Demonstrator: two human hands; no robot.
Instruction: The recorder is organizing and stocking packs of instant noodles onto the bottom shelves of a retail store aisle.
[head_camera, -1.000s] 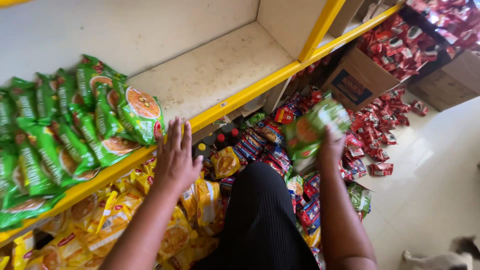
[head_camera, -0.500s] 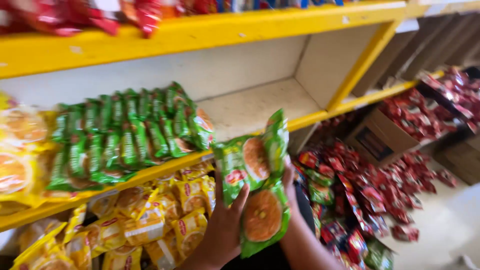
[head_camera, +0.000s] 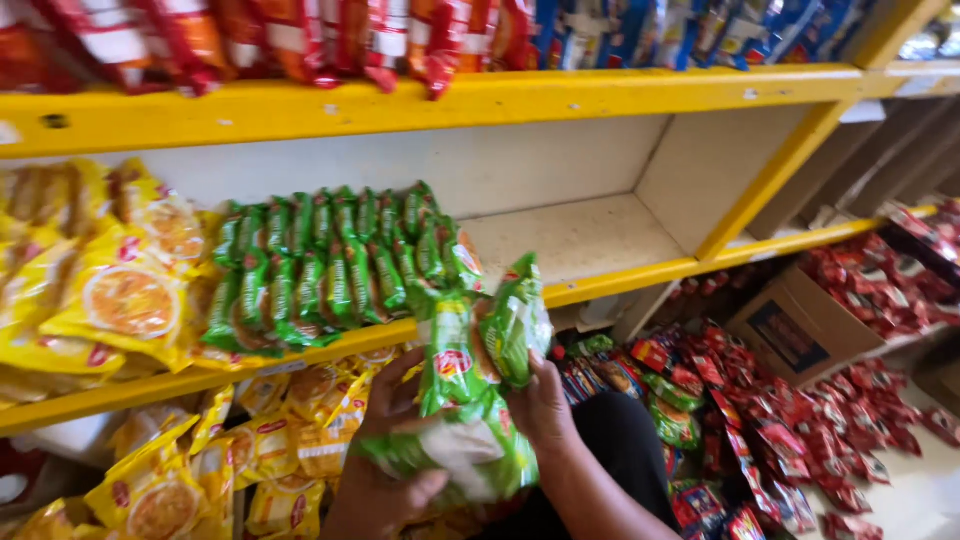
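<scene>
A: Hands?
B: Left hand (head_camera: 392, 470) low in frame, curled under a blurred green noodle packet (head_camera: 455, 462), gripping it from below. Right hand (head_camera: 543, 400) closed round the base of two upright green packets (head_camera: 487, 340), fingers behind them.

A: Where, relative to the shelf?
B: Just in front of the yellow shelf edge (head_camera: 620, 278), slightly below it, right of the stacked green packets (head_camera: 335, 262). Not touching the stack.

A: On the shelf?
B: Green stack standing in rows at centre-left. Yellow noodle packets (head_camera: 110, 290) piled to the left of it, touching. Bare shelf board (head_camera: 575, 235) to the right, up to a slanted yellow post (head_camera: 765, 175).

A: Above?
B: Top shelf holding red packets (head_camera: 300, 40) and blue packets (head_camera: 640, 30), hanging over the edge.

A: Below?
B: More yellow packets (head_camera: 160, 480) under the shelf at left. Red sachets (head_camera: 830, 420) heaped on the floor at right, cardboard box (head_camera: 800, 330) among them. Dark trouser knee (head_camera: 625, 450) under the right forearm.

A: Blur?
B: Heavy on the lowest packet; print unreadable.
</scene>
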